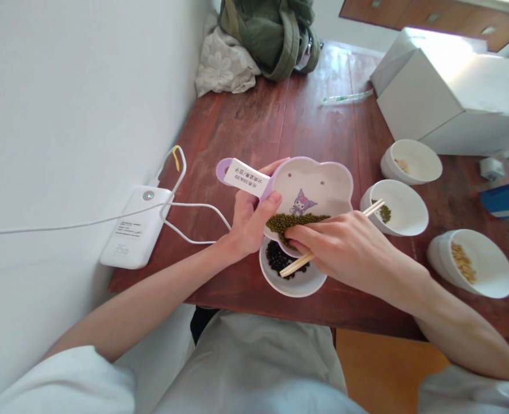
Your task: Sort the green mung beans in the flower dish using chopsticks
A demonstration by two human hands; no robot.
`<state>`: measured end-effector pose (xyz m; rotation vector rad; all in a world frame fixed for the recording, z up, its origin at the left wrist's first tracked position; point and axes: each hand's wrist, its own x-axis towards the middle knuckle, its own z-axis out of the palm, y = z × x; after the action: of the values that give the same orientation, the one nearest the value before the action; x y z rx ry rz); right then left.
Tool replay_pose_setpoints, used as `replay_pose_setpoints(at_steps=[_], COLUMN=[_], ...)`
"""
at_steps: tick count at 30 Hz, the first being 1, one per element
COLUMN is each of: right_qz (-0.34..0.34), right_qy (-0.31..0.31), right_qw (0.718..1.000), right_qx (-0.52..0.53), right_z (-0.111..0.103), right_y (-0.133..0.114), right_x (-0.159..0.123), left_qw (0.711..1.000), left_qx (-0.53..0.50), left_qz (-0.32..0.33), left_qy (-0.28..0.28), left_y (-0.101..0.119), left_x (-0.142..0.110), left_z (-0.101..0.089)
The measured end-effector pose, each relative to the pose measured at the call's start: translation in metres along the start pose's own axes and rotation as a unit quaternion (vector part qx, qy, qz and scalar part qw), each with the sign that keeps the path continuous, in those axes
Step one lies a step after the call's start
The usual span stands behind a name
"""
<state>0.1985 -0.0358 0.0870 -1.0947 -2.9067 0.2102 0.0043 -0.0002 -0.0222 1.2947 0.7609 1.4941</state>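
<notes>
My left hand (254, 221) is closed round the handle side of a flower-shaped purple and white bowl (323, 175), its thumb over the rim. A paper label (248, 177) is on the handle. The bowl tilts toward me, and green mung beans (297, 221) are heaped along its lower side. Inside it, the fingertips of my right hand (336, 238) touch the beans, while a pair of wooden chopsticks (296, 265) is held in that hand. Directly below, partly covered by the tilted bowl, stands a white bowl (295, 290) with dark beans (280, 259).
At the right stand white bowls: one with a few pale pieces (403, 165), one with green beans (384, 213), one with yellowish pieces (463, 261). A white power bank (136, 230) with cables lies left. Behind are a green bag (272, 34) and a white box (435, 92).
</notes>
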Motion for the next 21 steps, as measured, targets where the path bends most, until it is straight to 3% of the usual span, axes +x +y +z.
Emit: replay_pose_setpoints(at_steps=[14,21], right_qz=[0.001,0.007], right_qy=[0.011,0.048], right_qw=[1.000,0.999], right_qx=[-0.012,-0.008], right_z=[0.003,-0.013], right_y=[-0.001,0.007], right_x=[0.003,-0.010], left_qw=[1.000,1.000], left_qx=[0.006,-0.022], left_qz=[0.002,0.004], left_qy=[-0.003,-0.011], left_y=[0.002,0.006], left_x=[0.000,0.005], left_z=[0.000,0.002])
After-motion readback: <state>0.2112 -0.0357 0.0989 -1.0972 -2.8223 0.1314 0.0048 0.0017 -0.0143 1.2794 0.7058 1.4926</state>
